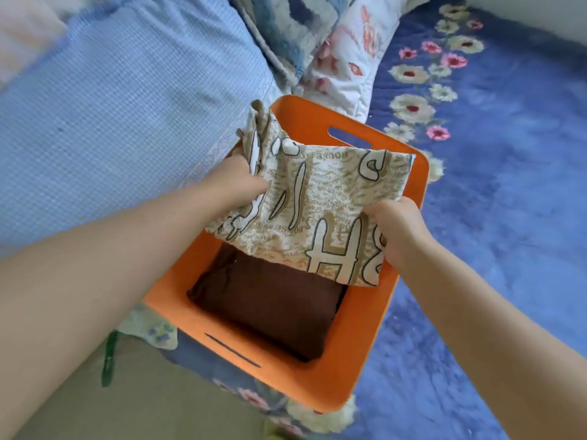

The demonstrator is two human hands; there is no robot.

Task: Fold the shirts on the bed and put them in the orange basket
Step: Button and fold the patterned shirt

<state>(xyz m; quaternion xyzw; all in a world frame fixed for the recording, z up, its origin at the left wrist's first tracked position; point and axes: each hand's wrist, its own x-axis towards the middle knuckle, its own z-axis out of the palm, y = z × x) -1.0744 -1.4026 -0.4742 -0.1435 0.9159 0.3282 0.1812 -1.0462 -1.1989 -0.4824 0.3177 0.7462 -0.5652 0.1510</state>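
A folded beige shirt with large white letters point(320, 204) hangs over the open top of the orange basket point(359, 341). My left hand point(236, 182) grips its left edge and my right hand point(400, 227) grips its right edge. The shirt covers the far half of the basket's opening. Down inside the basket lies a folded dark brown shirt point(270, 303). The fingers of both hands are tucked under the cloth and hidden.
The basket stands on a blue floral bedspread point(495, 192) at the bed's near edge. A light blue checked blanket point(120, 122) lies to the left. Patterned pillows point(327, 36) sit beyond the basket. A beige floor point(133, 401) shows at lower left.
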